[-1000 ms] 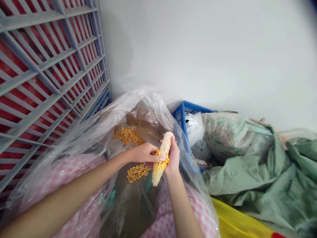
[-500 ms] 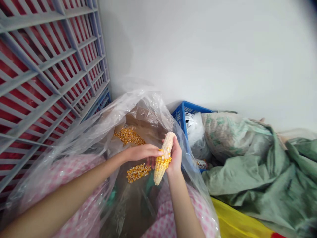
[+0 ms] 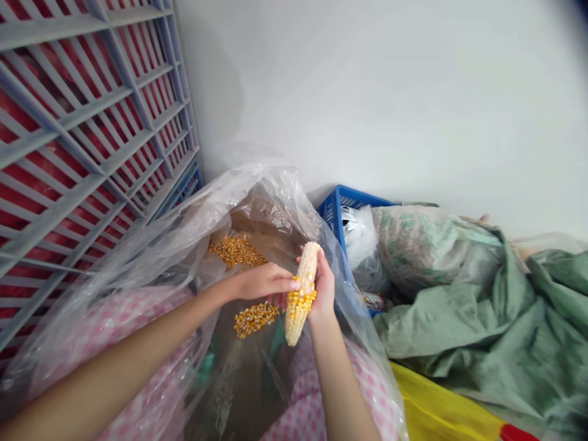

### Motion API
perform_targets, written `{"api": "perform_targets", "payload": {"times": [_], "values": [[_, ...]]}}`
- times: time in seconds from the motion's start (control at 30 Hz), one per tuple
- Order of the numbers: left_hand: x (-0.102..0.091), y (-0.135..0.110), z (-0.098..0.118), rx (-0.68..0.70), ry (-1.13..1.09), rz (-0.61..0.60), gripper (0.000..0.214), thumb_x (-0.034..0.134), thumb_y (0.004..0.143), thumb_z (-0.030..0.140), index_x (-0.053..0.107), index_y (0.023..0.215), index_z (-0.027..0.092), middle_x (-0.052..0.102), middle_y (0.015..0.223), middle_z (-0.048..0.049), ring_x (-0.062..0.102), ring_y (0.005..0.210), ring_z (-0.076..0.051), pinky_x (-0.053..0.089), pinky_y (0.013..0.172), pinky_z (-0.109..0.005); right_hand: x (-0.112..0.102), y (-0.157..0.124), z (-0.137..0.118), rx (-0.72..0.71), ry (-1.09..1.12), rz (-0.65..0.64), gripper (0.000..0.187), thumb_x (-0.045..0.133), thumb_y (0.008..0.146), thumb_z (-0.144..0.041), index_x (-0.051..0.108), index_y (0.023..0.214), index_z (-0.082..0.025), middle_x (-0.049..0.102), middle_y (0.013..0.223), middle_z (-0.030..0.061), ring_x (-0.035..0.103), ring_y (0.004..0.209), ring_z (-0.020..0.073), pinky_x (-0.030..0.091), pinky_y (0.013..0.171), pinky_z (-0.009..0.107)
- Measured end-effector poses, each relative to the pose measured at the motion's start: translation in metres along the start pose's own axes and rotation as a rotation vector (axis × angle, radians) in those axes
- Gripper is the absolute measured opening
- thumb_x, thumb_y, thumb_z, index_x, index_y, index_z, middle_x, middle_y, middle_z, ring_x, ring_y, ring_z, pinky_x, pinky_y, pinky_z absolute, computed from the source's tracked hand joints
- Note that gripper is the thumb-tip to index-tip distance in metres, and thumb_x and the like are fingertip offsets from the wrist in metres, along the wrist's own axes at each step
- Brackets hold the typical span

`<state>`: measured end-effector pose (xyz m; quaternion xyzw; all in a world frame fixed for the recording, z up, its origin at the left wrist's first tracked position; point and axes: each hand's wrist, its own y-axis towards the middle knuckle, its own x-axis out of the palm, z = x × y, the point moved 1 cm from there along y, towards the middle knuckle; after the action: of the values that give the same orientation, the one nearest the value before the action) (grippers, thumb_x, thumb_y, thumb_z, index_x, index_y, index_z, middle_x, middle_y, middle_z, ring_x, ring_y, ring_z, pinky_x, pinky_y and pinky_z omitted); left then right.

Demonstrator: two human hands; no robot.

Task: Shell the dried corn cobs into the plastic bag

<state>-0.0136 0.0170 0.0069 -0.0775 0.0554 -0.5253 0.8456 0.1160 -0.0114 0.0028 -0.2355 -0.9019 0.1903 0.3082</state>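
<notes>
My right hand [image 3: 324, 289] grips a corn cob [image 3: 301, 294] and holds it upright over a wide clear plastic bag [image 3: 151, 251]. The cob is pale and bare at its top and bottom, with a band of yellow kernels left around the middle. My left hand [image 3: 261, 283] is on the cob from the left, thumb pressed against that yellow band. Loose yellow kernels lie in the bag in two heaps, one below my hands [image 3: 255, 318] and one farther back [image 3: 236, 250].
A grey slatted crate wall [image 3: 82, 122] with red behind it rises on the left. A blue plastic basket [image 3: 339, 209] stands behind the bag. Green woven sacks [image 3: 463, 300] are piled on the right, a yellow sheet [image 3: 436, 410] below them. A white wall is behind.
My left thumb has shifted slightly along the kernel band and the cob has turned a little in my right hand. The view has drifted slightly right. The heaps look the same.
</notes>
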Motion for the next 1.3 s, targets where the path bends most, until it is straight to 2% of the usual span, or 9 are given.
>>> {"api": "perform_targets", "payload": {"times": [0.1,0.2,0.3,0.4,0.47,0.63,0.77,1.0,1.3], "values": [[-0.005,-0.002,-0.001,0.026,0.139,0.073,0.052,0.034,0.085,0.056,0.056,0.065,0.013,0.058,0.058,-0.0028,0.052,0.054,-0.011,0.039,0.055,-0.022,0.001,-0.001,-0.001,0.065,0.037,0.009,0.035,0.060,0.073,-0.049,0.067,0.083,-0.016,0.061,0.057,-0.0018,0.054,0.047,0.0114,0.048,0.051,0.024],[-0.012,-0.003,-0.001,0.069,0.478,0.421,0.047,0.035,0.088,0.047,0.053,0.059,0.014,0.054,0.055,-0.0003,0.049,0.056,-0.009,0.036,0.060,-0.021,0.003,-0.002,-0.006,0.127,0.090,0.040,0.032,0.059,0.076,-0.045,0.067,0.086,-0.016,0.062,0.058,-0.0015,0.054,0.047,0.0100,0.045,0.047,0.021],[-0.015,-0.004,-0.001,0.124,0.422,0.643,0.044,0.025,0.092,0.039,0.054,0.067,0.015,0.052,0.057,0.0012,0.049,0.055,-0.008,0.037,0.061,-0.021,0.004,-0.004,-0.012,0.168,0.144,0.082,0.030,0.055,0.080,-0.041,0.066,0.089,-0.015,0.063,0.059,-0.0015,0.052,0.045,0.0081,0.042,0.044,0.018],[-0.011,-0.004,0.000,0.215,0.283,0.608,0.032,0.029,0.091,0.037,0.053,0.097,0.016,0.058,0.078,0.0002,0.052,0.058,-0.007,0.041,0.061,-0.020,0.005,-0.006,-0.015,0.150,0.161,0.094,0.029,0.052,0.082,-0.040,0.066,0.089,-0.015,0.062,0.056,-0.0019,0.052,0.045,0.0080,0.041,0.044,0.017],[-0.008,-0.005,0.003,0.247,0.315,0.571,0.029,0.038,0.089,0.036,0.051,0.108,0.017,0.059,0.089,-0.0017,0.054,0.064,-0.007,0.042,0.063,-0.020,0.005,-0.006,-0.015,0.137,0.161,0.089,0.030,0.052,0.082,-0.040,0.066,0.089,-0.016,0.061,0.054,-0.0024,0.051,0.044,0.0081,0.040,0.043,0.017],[-0.004,-0.013,0.012,0.341,0.473,0.461,0.020,0.050,0.084,0.033,0.060,0.088,0.016,0.061,0.085,-0.0023,0.053,0.066,-0.008,0.042,0.066,-0.019,0.007,-0.008,-0.016,0.120,0.174,0.080,0.029,0.052,0.082,-0.041,0.065,0.089,-0.016,0.060,0.057,-0.0030,0.052,0.046,0.0079,0.042,0.046,0.017],[-0.003,-0.016,0.009,0.378,0.501,0.368,0.024,0.053,0.083,0.036,0.062,0.094,0.016,0.063,0.091,-0.0036,0.057,0.074,-0.009,0.043,0.071,-0.020,0.010,-0.009,-0.017,0.126,0.179,0.117,0.028,0.050,0.083,-0.039,0.064,0.088,-0.016,0.059,0.056,-0.0031,0.050,0.045,0.0079,0.041,0.044,0.018],[-0.003,-0.015,0.006,0.414,0.548,0.385,0.023,0.054,0.083,0.034,0.064,0.095,0.017,0.066,0.095,-0.0043,0.060,0.087,-0.011,0.043,0.081,-0.021,0.010,-0.008,-0.017,0.152,0.165,0.093,0.029,0.053,0.080,-0.043,0.064,0.088,-0.017,0.058,0.055,-0.0036,0.049,0.043,0.0093,0.040,0.044,0.021],[0.002,-0.014,0.006,0.415,0.537,0.420,0.019,0.052,0.085,0.030,0.063,0.093,0.017,0.066,0.088,-0.0028,0.059,0.078,-0.009,0.043,0.072,-0.020,0.002,0.000,-0.010,0.100,0.120,0.054,0.032,0.056,0.077,-0.047,0.064,0.089,-0.019,0.059,0.057,-0.0034,0.049,0.043,0.0100,0.041,0.044,0.023]]}}
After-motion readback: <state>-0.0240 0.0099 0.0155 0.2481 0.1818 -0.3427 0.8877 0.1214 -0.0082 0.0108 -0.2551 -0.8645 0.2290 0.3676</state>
